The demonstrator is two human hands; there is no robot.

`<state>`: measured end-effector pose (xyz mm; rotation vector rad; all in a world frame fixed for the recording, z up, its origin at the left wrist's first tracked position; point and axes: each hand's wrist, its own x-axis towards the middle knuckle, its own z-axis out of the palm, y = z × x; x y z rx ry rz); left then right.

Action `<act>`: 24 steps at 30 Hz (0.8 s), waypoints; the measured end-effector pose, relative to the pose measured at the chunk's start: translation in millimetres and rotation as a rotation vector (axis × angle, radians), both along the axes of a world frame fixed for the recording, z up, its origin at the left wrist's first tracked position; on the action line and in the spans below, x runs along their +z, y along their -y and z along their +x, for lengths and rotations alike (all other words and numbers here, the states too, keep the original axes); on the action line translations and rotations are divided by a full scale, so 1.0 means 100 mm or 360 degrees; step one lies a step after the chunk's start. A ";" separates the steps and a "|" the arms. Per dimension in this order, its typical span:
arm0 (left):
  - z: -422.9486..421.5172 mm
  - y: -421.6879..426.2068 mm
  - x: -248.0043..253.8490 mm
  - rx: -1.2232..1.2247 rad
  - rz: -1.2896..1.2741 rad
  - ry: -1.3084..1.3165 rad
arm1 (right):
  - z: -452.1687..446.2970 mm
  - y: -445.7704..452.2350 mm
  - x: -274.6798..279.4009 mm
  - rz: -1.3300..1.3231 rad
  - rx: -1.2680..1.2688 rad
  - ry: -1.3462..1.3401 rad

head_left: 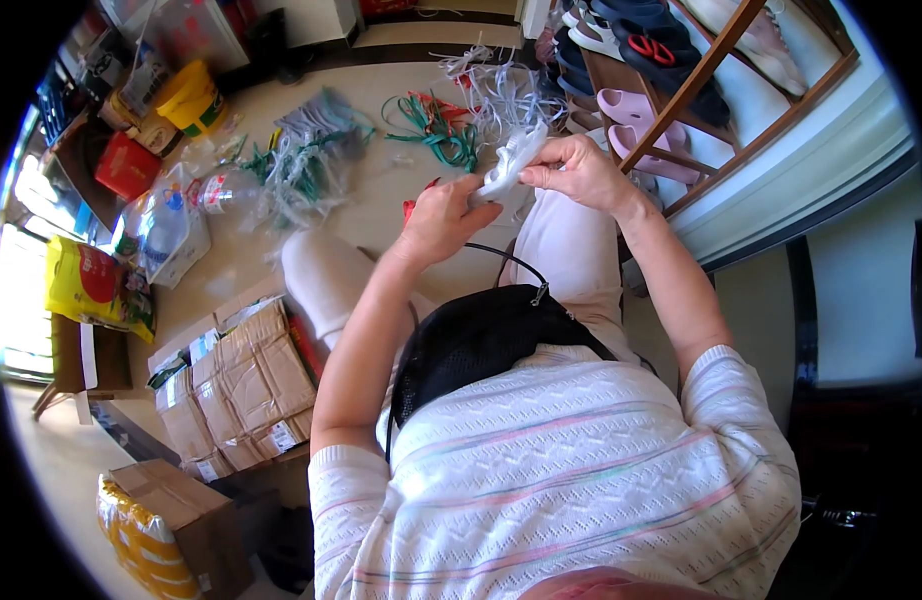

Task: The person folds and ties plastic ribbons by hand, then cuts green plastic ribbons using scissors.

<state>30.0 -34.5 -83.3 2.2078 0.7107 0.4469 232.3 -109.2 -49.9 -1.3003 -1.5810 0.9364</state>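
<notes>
White bundle [511,165] — diagonal, away-right — in hands [581,172].

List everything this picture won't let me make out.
All in the head view:
- White bundle: the part in the right hand's grip, covered by fingers.
- Left hand: its palm, turned away from the camera.
- Shoe rack: its upper part, cut off by the top edge.
- Label on the taped cardboard: print too small.
- White strands: separate ends, too fine and tangled.
</notes>
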 end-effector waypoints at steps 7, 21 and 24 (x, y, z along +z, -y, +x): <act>-0.25 -0.32 -0.31 -0.0167 -0.1411 0.0536 | 0.17 -0.27 -0.16 0.0167 -0.0128 0.0063; -0.05 -1.07 -1.19 0.0494 -0.2081 0.0869 | 1.03 -0.24 -1.31 0.0053 -0.0697 0.1570; -0.10 -1.54 -1.37 0.0703 -0.2118 0.0967 | 0.95 -0.32 -1.31 -0.0042 -0.0734 0.1653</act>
